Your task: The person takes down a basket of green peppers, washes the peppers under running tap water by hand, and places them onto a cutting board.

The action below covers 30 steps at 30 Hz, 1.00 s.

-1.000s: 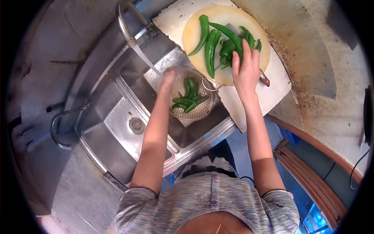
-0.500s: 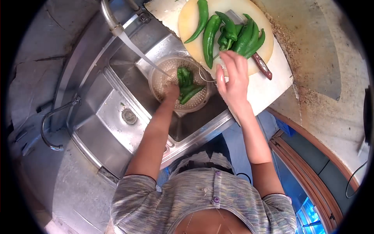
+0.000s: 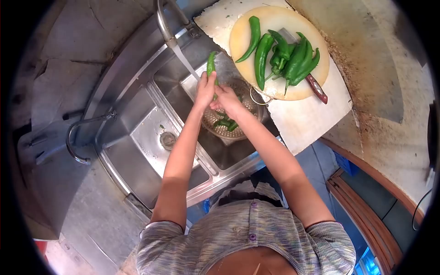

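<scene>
A long green pepper (image 3: 211,64) points up from between my two hands, above a perforated colander (image 3: 220,132) in the sink basin. My left hand (image 3: 205,90) is closed round the pepper. Against its lower part my right hand (image 3: 226,99) is also closed, fingers meeting the left ones. Water (image 3: 187,62) runs from the faucet (image 3: 166,28) just beside the pepper. More green peppers (image 3: 228,123) lie in the colander, partly hidden by my right arm.
A round cutting board (image 3: 316,41) at the upper right carries several green peppers (image 3: 293,59) and a knife with a brown handle (image 3: 316,88). A second basin (image 3: 146,137) with a drain and another curved faucet (image 3: 75,133) are on the left.
My right hand has come from beside the cutting board to the sink and joined my left. A green pepper is now held up between them. The view has shifted slightly.
</scene>
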{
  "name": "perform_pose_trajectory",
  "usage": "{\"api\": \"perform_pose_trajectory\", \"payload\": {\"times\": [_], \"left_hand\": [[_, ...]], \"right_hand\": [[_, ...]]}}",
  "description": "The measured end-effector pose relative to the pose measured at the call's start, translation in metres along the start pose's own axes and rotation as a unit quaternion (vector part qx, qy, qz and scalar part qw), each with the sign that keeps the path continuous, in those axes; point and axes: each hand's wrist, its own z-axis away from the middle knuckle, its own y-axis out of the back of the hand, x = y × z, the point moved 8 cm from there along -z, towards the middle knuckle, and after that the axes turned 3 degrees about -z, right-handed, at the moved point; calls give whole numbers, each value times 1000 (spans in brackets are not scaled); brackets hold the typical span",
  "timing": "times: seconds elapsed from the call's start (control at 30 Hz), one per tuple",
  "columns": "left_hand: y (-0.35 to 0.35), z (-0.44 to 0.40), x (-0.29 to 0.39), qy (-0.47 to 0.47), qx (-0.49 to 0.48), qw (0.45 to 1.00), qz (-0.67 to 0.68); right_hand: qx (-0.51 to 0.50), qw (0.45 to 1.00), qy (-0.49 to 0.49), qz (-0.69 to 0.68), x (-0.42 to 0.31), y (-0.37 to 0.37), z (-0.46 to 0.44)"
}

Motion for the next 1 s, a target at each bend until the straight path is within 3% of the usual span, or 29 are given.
{"api": "perform_pose_trajectory", "payload": {"times": [0.03, 0.13, 0.23, 0.27, 0.37, 0.4, 0.5, 0.53, 0.63, 0.77, 0.9, 0.93, 1.0], "left_hand": [[-2, 2, 1, 35, 0, 998, 49], [2, -18, -4, -48, 50, 997, 45], [14, -30, -7, 13, 97, 970, 223], [13, -26, 3, 12, 93, 964, 250], [1, -42, -10, 77, -25, 877, 474], [1, -44, -12, 113, -19, 865, 489], [-10, -27, 2, 159, -10, 831, 533], [-12, -12, 10, 141, -12, 848, 511], [-2, 19, 35, -16, 37, 980, 197], [-7, 29, 41, -156, -20, 983, 96], [-11, 17, 46, -82, -64, 987, 124], [-9, 11, 42, -21, -42, 978, 204], [10, -22, 16, 16, 48, 972, 230]], "right_hand": [[-2, 1000, 10, -10, -2, 0, 2], [-3, 998, 35, 49, -3, 8, 10], [45, 964, 136, 225, -21, 7, 31], [69, 935, 183, 295, -30, 5, 40], [141, 866, 317, 359, -42, -1, 53], [166, 832, 380, 368, -50, -3, 61], [200, 817, 396, 369, -60, -1, 61], [185, 818, 377, 394, -62, -4, 57], [142, 818, 339, 443, -66, -7, 48], [101, 845, 297, 433, -56, 2, 47], [102, 841, 246, 472, -61, 5, 58], [112, 822, 236, 506, -67, 5, 63], [119, 795, 245, 542, -84, 4, 83]]}}
